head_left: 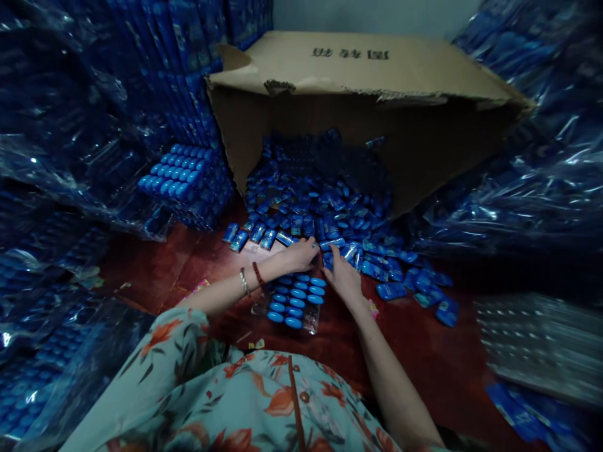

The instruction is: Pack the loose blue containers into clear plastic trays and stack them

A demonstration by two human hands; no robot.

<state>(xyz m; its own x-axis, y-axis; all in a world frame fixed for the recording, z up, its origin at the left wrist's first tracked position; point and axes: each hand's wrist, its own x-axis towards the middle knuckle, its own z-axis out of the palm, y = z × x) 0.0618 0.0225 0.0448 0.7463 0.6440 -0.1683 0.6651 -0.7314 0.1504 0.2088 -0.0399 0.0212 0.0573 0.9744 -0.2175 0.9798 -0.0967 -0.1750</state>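
Note:
Over the far edge of a clear plastic tray [309, 323], my left hand [301, 256] has its fingers curled together; what they hold, if anything, is hidden. My right hand [346, 279] is at the tray's far right corner, thumb and index finger apart. Its index fingertip is close to a small blue container [332, 243] lying on its side; whether they touch is unclear. Rows of glossy blue oval-topped containers [294, 302] stand in the tray, with some bare pockets at its near right corner. Loose blue containers [301, 207] with printed labels lie heaped beyond both hands.
A large cardboard box [377, 66] lies on its side, its opening facing me, with the heap spilling onto the reddish floor [188, 257]. Filled blue trays are stacked [176, 172] at left. Plastic-wrapped stacks [532, 169] rise on the right, above clear trays [537, 345].

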